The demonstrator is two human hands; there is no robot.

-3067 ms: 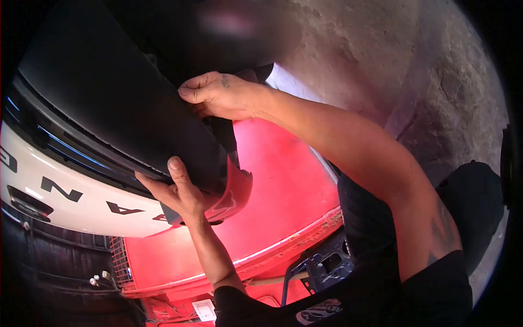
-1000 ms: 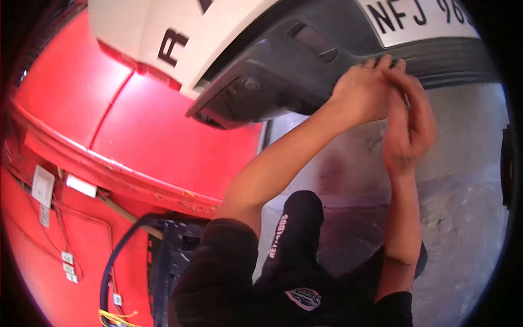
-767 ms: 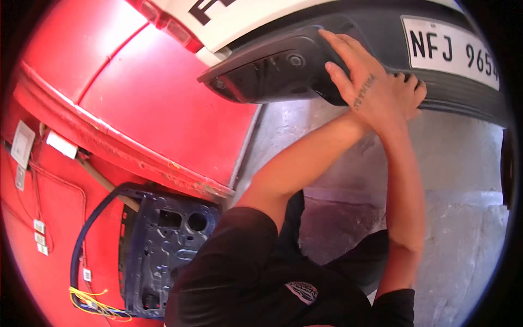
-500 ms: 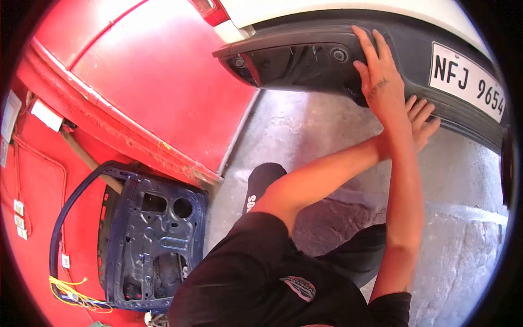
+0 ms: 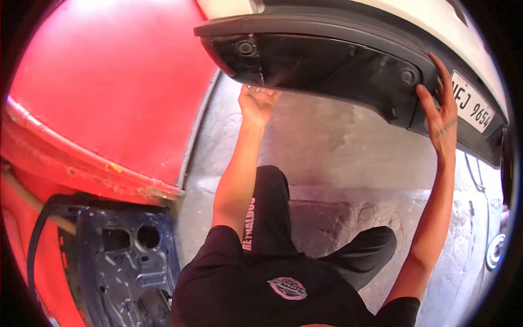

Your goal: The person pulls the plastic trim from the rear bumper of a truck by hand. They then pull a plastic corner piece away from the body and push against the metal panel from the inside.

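Observation:
The black rear bumper [image 5: 332,65] of a white vehicle spans the top, with round sensors in its face. Under its lower edge, toward the left end, my left hand [image 5: 257,104] is turned palm up, holding the edge from below; its fingertips are partly hidden. My right hand [image 5: 444,111] grips the bumper beside the license plate [image 5: 471,102]. Its thumb rests on the face near a round sensor, and its fingers reach up around the raised corner.
At the left stands a large red panel [image 5: 114,92]. A bare dark blue car door [image 5: 125,261] leans below it. Grey concrete floor [image 5: 327,141] lies under the bumper, and my bent legs [image 5: 272,207] are close beneath.
My left hand has moved from beneath the right arm to the bumper's lower left edge. My right hand has shifted its hold beside the plate. The view has turned, bringing the bumper closer.

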